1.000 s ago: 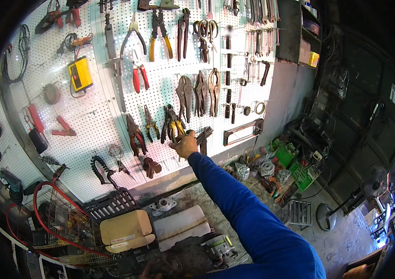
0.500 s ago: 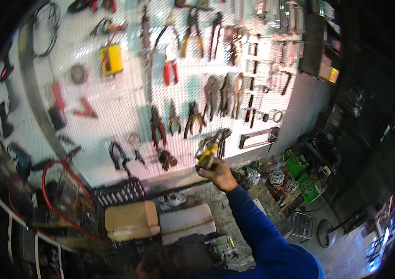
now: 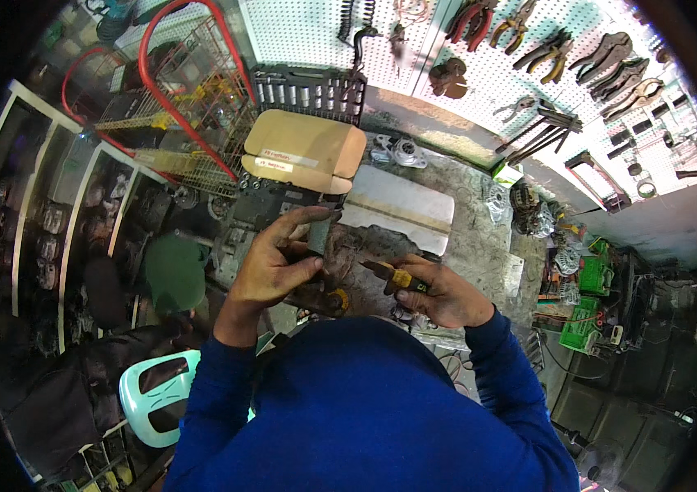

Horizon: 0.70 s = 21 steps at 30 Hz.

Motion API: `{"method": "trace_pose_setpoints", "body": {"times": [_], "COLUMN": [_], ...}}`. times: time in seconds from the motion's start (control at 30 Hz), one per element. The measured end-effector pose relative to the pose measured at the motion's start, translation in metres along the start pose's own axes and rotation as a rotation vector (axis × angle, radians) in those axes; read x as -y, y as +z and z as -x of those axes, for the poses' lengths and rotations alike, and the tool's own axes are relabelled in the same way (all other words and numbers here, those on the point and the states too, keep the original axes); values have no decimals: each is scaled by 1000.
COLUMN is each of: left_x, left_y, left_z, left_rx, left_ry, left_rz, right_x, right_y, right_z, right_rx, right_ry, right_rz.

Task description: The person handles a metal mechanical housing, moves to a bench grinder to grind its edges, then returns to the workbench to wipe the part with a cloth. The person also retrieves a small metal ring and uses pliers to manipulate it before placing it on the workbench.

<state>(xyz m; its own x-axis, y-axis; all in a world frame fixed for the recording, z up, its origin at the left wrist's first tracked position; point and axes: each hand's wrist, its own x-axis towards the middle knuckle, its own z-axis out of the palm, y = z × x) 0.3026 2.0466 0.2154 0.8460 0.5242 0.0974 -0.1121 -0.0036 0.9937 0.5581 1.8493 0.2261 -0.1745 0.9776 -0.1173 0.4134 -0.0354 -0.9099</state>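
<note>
My left hand point(image 3: 265, 275) is closed over the near side of the workbench point(image 3: 479, 193), pinching a small grey-green rectangular block point(image 3: 319, 237) between thumb and fingers. To its right, my right hand point(image 3: 452, 297) grips a pair of pliers point(image 3: 402, 279) with yellow-and-black handles. Their dark, pointed jaws aim left toward the block, with a gap between the two. Fingers cover much of the handles. Just below the block, a round yellow-and-dark item point(image 3: 337, 300) shows near the bench's edge; its kind is unclear.
Beyond my hands lie a flattened cardboard box point(image 3: 303, 148), a pale panel point(image 3: 397, 205) and a metal housing point(image 3: 401, 152). A socket set point(image 3: 307, 94) stands behind. Pliers hang on the pegboard point(image 3: 479, 90). Green crates point(image 3: 586, 324) are at right, a mint-green plastic chair point(image 3: 152, 402) at lower left.
My right hand has come back from the pegboard to the near bench with the yellow-handled pliers. The view has tilted down, and my left hand now shows with the block.
</note>
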Motion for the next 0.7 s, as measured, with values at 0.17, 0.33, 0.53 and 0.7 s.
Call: {"method": "trace_pose_setpoints", "body": {"times": [0.17, 0.33, 0.53, 0.7], "left_x": [-11, -11, -8, 2], "left_y": [-1, 6, 14, 11], "left_z": [12, 22, 19, 15], "left_rx": [34, 10, 24, 103], "left_ry": [-173, -292, -374, -390], "left_rz": [132, 201, 79, -65], "right_x": [4, 2, 1, -2], "right_y": [7, 6, 11, 13], "right_z": [-19, -25, -28, -25], "right_rx": [135, 166, 196, 170], "right_ry": [134, 123, 127, 116], "right_rz": [168, 275, 230, 253]}}
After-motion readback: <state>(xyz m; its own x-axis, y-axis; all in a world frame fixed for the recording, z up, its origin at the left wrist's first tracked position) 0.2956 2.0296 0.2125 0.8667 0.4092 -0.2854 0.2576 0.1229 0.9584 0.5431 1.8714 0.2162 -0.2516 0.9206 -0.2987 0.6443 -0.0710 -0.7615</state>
